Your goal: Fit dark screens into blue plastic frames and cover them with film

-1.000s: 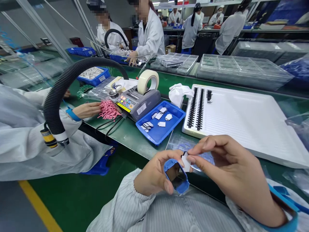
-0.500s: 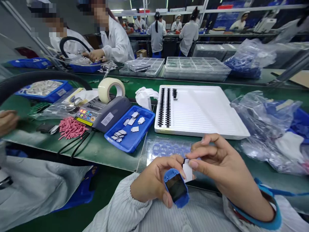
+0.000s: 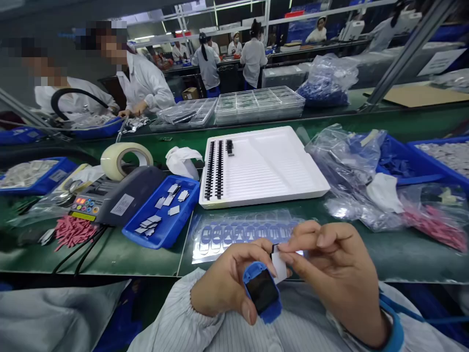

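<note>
Nearer than the tray [image 3: 271,164], the left hand [image 3: 225,286] has some fingers hidden behind the blue case [image 3: 262,293], and fingertips are covering bits of the white piece [image 3: 280,268]. The sheet [image 3: 234,234] slips behind both hands, right hand [image 3: 333,269] included. Left of the tray, the label [image 3: 122,204] is too small to read, 2 people [image 3: 144,83] have pixelated heads; far right, the bin [image 3: 434,163] is clipped.

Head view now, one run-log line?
left hand: holds blue plastic casing, dark screen visible | right hand: pinches white black-edged card | white rectangular tray: beyond hands
</note>
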Tool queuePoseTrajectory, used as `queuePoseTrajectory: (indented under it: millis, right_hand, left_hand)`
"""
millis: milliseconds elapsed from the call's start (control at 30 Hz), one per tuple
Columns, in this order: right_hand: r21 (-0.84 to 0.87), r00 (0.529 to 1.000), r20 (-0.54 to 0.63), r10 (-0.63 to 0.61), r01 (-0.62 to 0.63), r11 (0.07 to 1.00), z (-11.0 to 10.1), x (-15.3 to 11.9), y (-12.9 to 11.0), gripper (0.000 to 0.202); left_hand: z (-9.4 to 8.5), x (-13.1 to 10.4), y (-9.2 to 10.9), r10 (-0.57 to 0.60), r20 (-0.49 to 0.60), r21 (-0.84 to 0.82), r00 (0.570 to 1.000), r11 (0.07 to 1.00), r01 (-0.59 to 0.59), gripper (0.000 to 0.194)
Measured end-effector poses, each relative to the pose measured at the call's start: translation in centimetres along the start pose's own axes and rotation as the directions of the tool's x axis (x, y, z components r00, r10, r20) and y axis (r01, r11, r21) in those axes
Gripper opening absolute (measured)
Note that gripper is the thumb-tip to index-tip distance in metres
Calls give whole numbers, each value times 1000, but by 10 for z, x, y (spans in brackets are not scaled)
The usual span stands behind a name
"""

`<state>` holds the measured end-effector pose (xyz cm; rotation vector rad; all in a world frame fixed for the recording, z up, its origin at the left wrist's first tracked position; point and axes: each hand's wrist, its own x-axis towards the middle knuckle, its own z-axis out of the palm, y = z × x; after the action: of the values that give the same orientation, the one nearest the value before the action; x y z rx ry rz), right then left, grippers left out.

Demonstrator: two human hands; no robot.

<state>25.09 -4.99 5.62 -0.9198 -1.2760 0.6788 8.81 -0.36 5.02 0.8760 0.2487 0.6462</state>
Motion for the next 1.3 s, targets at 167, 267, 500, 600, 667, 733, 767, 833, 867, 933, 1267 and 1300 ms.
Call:
queuePoseTrajectory:
  millis: [167, 267, 500, 600, 667, 733, 767, 833, 867, 933, 1267, 1300]
  right_hand:
    - [-75, 1000, -1, 21, -21, 997, -22, -7, 6, 31]
    - [-84, 997, 19, 77, -75, 994, -37, -15, -2, 27]
    - [-206, 946, 188, 264, -224, 952, -106, -14, 3, 25]
    - [-381, 953, -47, 300, -295, 876, -129, 0, 55, 25]
    - [-484, 945, -85, 317, -317, 816, -134, 4, 90, 18]
    - [-584, 948, -92, 304, -299, 755, -133, 3, 115, 18]
    - [-630, 954, -87, 286, -275, 726, -131, 1, 121, 20]
    - [-710, 971, -60, 233, -205, 673, -127, -1, 125, 22]
    - [-742, 979, -38, 201, -162, 651, -126, -2, 123, 23]
    - [-786, 992, 12, 123, -67, 614, -124, -1, 112, 21]
    - [-564, 644, 511, -570, 751, 343, -80, -6, -17, 17]
    - [-535, 596, 570, -566, 792, 295, -76, -6, -24, 23]
  left_hand:
    - [14, 18, -9, -78, -24, 86, 997, 993, 80, 48]
    - [21, 28, -15, -113, -50, 90, 992, 989, 117, 47]
    - [17, 37, -30, -114, 30, -80, 993, 990, 117, 42]
    - [12, 37, -35, -54, 106, -166, 993, 984, 72, 40]
    - [11, 36, -36, -34, 138, -204, 990, 977, 62, 42]
    - [11, 36, -35, -42, 128, -207, 991, 976, 68, 43]
    - [12, 36, -34, -46, 112, -204, 993, 977, 68, 43]
    - [14, 35, -32, -57, 85, -205, 995, 976, 74, 42]
    - [14, 34, -31, -59, 78, -210, 995, 975, 74, 42]
    - [16, 34, -29, -58, 70, -225, 996, 972, 72, 41]
    - [22, 30, -32, 28, 51, -224, 998, 974, -16, 41]
    - [23, 30, -33, 32, 57, -224, 998, 974, -19, 42]
